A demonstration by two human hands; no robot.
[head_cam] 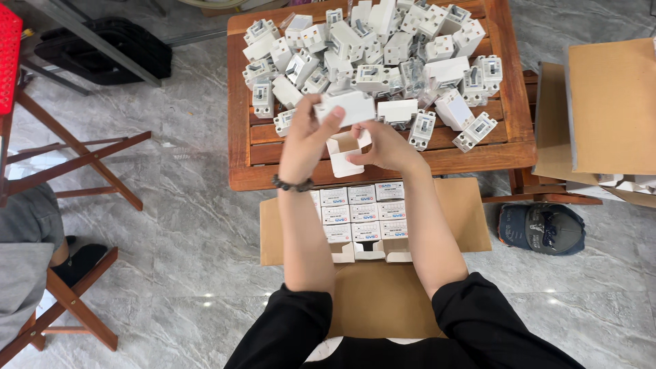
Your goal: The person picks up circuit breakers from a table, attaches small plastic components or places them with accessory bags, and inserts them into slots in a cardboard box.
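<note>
My left hand [305, 139] is raised over the front of a wooden table [240, 147] and grips a white rectangular switch unit [350, 106] between thumb and fingers. My right hand [387, 147] holds a small open white carton [344, 152] just below that unit, its flap up. A bead bracelet circles my left wrist. Behind both hands lies a big heap of white switch units [372, 51] covering the table top.
An open cardboard box [451, 219] on my lap holds rows of packed small white cartons [362, 212]. Brown cardboard boxes [608, 109] stand at the right, a dark cap [543, 227] lies on the marble floor, and a seated person's leg [31, 225] and folding wooden frames are at the left.
</note>
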